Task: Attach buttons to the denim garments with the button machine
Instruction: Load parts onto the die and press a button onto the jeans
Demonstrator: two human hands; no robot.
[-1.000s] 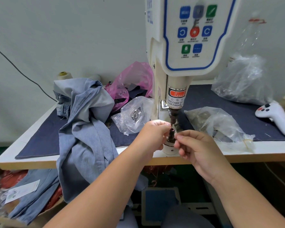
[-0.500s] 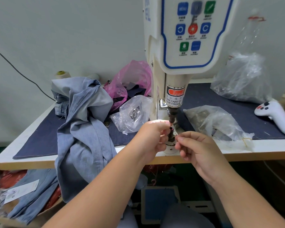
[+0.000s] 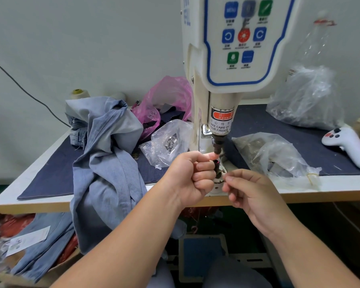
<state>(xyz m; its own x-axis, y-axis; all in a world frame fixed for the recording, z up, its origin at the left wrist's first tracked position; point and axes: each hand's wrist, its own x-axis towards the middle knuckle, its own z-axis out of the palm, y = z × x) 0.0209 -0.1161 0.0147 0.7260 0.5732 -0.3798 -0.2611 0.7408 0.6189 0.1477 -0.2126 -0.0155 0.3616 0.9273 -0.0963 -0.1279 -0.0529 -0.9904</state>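
Curled hands (image 3: 190, 175) flank the button machine's (image 3: 224, 59) dark cylindrical die (image 3: 216, 166) — glossy.

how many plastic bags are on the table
4: a pink bag behind the machine's left, a clear bag before it, another right of the machine, one far right. Others may be hidden.

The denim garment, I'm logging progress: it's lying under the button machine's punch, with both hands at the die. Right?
Not quite. The head view shows the denim garment heaped on the table's left side, hanging over the front edge, not under the button machine's punch. Both hands are at the die: left hand, right hand.
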